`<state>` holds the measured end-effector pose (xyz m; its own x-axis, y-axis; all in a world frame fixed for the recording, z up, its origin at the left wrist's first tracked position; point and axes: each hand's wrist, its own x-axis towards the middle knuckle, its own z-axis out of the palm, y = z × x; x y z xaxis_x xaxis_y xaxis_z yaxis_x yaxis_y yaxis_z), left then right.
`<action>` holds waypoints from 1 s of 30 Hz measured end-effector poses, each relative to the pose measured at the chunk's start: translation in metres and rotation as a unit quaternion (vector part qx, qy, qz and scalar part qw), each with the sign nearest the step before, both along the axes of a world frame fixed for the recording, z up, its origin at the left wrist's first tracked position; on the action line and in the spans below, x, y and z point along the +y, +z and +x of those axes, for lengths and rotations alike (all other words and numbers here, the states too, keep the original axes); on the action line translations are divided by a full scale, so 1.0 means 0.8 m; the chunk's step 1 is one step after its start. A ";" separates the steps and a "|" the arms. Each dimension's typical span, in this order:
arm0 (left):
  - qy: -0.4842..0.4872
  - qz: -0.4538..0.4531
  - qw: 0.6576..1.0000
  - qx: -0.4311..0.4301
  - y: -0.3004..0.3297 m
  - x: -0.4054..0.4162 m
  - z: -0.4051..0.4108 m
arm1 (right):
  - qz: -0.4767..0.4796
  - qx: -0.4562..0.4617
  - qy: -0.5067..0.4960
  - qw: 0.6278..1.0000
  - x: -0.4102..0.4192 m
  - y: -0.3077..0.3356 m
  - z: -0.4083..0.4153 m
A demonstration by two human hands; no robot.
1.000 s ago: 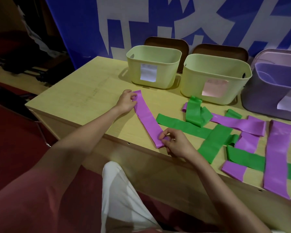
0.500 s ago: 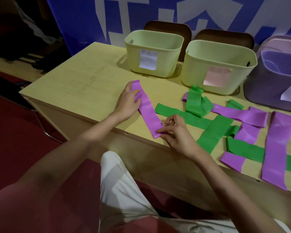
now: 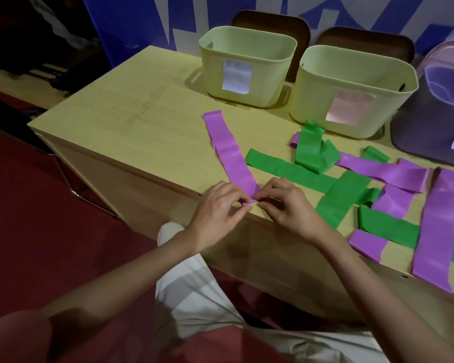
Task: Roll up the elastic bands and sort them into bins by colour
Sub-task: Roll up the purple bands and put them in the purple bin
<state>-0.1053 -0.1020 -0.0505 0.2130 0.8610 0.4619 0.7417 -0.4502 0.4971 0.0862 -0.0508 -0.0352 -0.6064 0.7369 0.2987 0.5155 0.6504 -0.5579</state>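
From the head camera, a long flat purple elastic band [image 3: 230,153] lies on the pale wooden table [image 3: 131,113]. It is smooth and shiny, with a small crease part way along. Its far end points toward the left pale green plastic bin [image 3: 247,66], and its near end sits at the table's front edge. There the left hand [image 3: 218,205] and the right hand [image 3: 286,205] both pinch that near end with curled fingers and thumbs, and a tiny bit of it is folded over. Half a second ago the left hand lay flat on the far end of the band; now it has come to the near end beside the right hand. To the right of this band lie more green and purple bands [image 3: 378,195], crossing each other.
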 end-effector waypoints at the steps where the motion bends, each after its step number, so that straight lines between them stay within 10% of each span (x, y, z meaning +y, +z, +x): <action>1: 0.013 -0.001 1.000 0.009 0.000 0.000 0.002 | -0.004 0.002 -0.001 1.000 0.001 0.001 -0.001; 15: 0.158 -0.071 0.981 -0.084 0.014 0.001 0.026 | -0.059 0.004 -0.028 0.998 0.017 0.006 -0.010; 30: 0.150 -0.044 0.988 0.011 0.021 0.002 0.028 | 0.014 -0.023 -0.069 0.997 0.002 0.005 -0.021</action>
<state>-0.0826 -0.1003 -0.0334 -0.0478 0.9234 0.3808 0.8461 -0.1652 0.5068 0.0697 -0.0489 -0.0313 -0.5129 0.8064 0.2944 0.6264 0.5861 -0.5140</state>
